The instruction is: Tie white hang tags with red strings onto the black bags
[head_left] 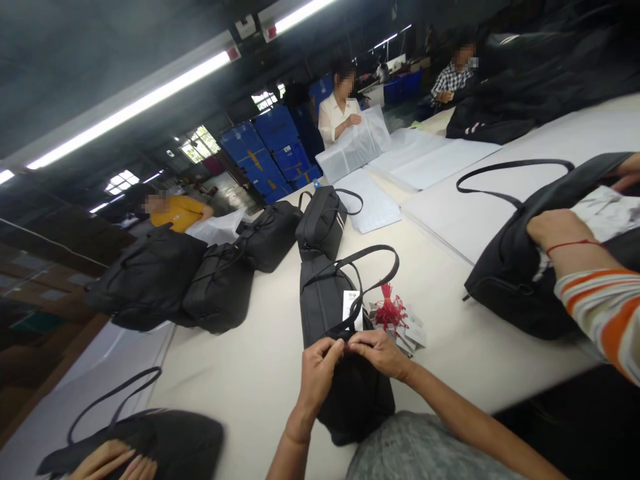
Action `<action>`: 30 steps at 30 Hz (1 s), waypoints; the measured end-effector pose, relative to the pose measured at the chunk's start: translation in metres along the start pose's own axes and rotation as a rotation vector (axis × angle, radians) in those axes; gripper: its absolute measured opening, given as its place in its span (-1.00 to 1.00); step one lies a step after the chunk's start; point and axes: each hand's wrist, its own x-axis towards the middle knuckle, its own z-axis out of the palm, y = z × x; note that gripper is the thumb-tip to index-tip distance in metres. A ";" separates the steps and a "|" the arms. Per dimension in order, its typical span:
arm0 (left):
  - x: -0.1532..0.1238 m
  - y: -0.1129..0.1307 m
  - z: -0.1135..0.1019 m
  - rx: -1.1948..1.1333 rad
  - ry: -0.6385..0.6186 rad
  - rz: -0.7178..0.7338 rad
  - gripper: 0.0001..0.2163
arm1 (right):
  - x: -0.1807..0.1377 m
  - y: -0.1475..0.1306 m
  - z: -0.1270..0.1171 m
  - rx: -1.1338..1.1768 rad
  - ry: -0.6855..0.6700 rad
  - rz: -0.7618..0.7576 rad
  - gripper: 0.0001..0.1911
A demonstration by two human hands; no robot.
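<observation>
Row of other bags sits far left, well apart. My left hand and right hand meet, fingertips pinched on a red thread atop the black bag at the table edge. I judge the bag soft, light, floppy; handle the best hold. Tag bundle lies just right; nothing obstructs.

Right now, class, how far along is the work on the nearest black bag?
Done: a white tag sits by the handle of the black bag. In hand: left hand and right hand pinch at the bag's top edge. Remaining: red-stringed tags lie piled beside it, seemingly unused.
</observation>
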 end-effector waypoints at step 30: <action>0.032 -0.002 0.017 0.334 -0.001 0.288 -0.59 | -0.054 0.074 -0.015 0.398 0.112 0.597 -0.54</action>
